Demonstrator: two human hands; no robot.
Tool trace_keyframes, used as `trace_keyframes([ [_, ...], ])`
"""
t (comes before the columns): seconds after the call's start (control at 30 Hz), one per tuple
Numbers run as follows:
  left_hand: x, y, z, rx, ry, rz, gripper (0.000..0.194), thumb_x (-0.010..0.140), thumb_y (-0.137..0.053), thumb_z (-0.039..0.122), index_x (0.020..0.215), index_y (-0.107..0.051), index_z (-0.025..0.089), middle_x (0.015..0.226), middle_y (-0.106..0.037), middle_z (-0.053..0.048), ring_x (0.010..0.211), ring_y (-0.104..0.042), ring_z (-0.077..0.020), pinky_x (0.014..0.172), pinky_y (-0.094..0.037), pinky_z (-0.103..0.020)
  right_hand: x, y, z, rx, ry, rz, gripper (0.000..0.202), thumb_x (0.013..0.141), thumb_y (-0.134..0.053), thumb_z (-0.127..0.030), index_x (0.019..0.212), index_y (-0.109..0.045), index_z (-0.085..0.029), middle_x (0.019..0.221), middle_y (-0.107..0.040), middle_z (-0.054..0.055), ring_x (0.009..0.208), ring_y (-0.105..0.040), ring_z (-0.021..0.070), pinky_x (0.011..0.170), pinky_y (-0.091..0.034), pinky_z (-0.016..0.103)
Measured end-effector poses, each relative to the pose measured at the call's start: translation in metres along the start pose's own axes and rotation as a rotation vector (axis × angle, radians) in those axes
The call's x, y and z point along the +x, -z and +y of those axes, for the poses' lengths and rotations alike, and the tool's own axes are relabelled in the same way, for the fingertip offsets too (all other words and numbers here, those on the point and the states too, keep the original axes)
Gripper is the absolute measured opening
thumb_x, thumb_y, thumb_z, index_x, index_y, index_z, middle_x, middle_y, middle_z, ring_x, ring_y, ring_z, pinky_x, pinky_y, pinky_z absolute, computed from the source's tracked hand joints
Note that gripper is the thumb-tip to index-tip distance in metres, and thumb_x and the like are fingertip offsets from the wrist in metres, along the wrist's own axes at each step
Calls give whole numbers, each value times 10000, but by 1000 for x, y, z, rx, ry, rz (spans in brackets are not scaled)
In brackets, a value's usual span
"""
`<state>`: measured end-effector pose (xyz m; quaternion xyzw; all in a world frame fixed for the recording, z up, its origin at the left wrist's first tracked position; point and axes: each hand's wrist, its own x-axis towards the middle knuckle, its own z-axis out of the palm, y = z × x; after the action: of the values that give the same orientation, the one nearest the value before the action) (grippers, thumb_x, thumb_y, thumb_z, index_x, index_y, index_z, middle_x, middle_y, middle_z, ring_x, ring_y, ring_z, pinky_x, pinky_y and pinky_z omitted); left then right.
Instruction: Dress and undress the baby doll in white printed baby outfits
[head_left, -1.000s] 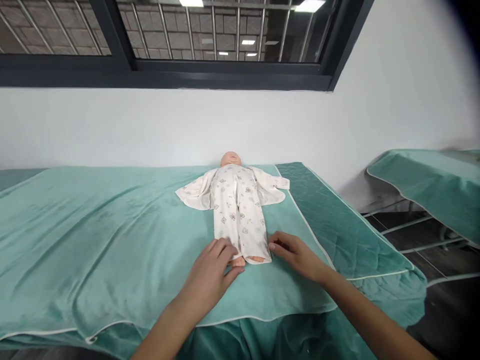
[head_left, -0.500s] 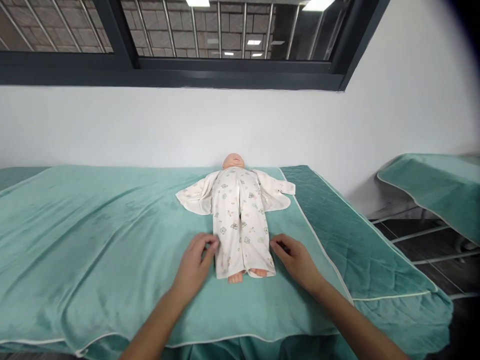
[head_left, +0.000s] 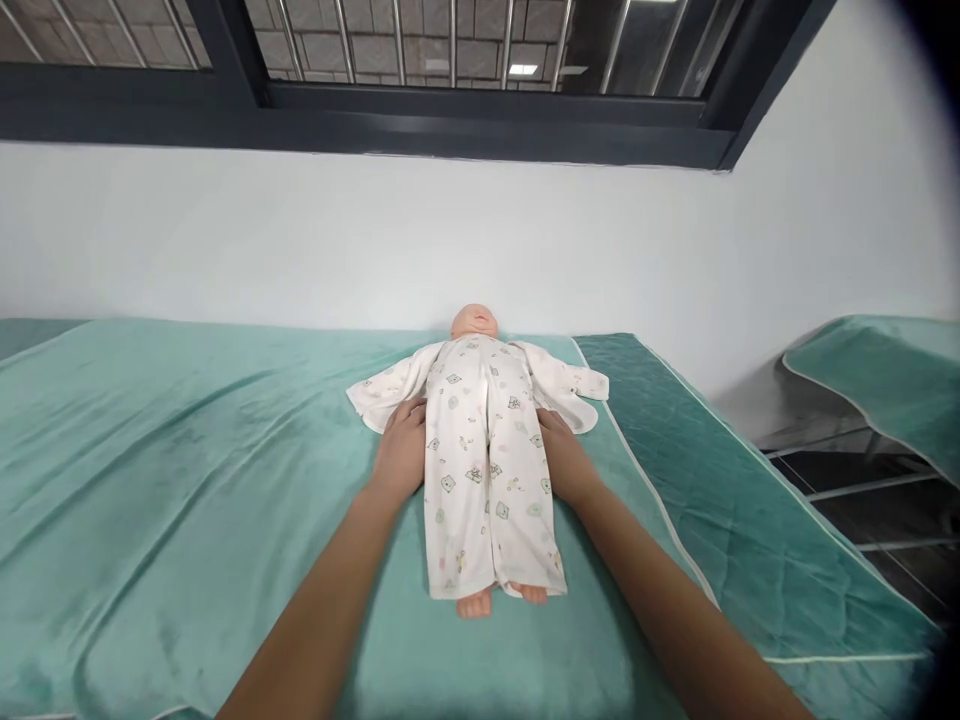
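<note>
A baby doll lies on its back, dressed in a white printed jacket with its sleeves spread and white printed pants that reach up to the chest. Its bare feet stick out below the leg ends. My left hand is closed at the left side of the pants, just under the jacket flap; its thumb is hidden. On the opposite side my right hand is closed at the pants' edge, fingertips partly hidden by cloth.
The doll rests on a green velvety sheet with a white edge, over a darker quilted cover. Behind stands a white wall below a dark window frame. A second green-covered surface and metal bars are at right.
Both hands have moved up along the pants from near the leg ends to the doll's sides. My view has shifted closer, so the doll looks larger.
</note>
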<state>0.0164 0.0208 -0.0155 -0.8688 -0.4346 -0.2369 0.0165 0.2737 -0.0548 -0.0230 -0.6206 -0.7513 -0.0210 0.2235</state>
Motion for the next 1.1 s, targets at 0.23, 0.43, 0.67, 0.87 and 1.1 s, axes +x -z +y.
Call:
trace_keyframes([
  [0.23,-4,0,2,-298,-183,-27,323,890,-531,202,1154,-714,229,1231,-678,-69,1198,-568,-256,1046,-474,-417,-6,-3,6,114,89,32,197,903,-531,-244,974,-707,-194,1054,-617,97,1009,-527,255,852,-411,370],
  [0.43,-5,7,9,-357,-52,-82,411,904,-502,242,1300,-611,209,1293,-643,-90,1129,-609,-258,975,-505,-393,4,-6,1,46,96,-1,259,931,-491,-223,1104,-680,-191,1078,-632,113,1116,-517,264,927,-430,378],
  [0.67,-6,6,10,-255,-12,-124,381,873,-549,280,1230,-642,188,1243,-651,-127,1114,-588,-300,965,-463,-445,9,0,-1,102,167,29,265,922,-480,-218,1088,-685,-203,985,-669,104,1014,-584,266,948,-457,406],
  [0.87,-1,5,11,-306,103,-125,422,835,-578,329,1227,-642,188,1221,-665,-124,1124,-584,-310,977,-458,-450,0,12,-4,337,252,84,310,905,-533,-319,1178,-651,-233,1067,-690,98,995,-633,275,881,-507,363],
  [1.1,-7,7,12,-254,111,-9,292,847,-523,284,1051,-713,197,1077,-707,-84,1067,-604,-278,954,-470,-410,1,7,0,277,215,58,238,910,-498,-337,1035,-679,-247,886,-682,71,914,-639,262,822,-517,362],
])
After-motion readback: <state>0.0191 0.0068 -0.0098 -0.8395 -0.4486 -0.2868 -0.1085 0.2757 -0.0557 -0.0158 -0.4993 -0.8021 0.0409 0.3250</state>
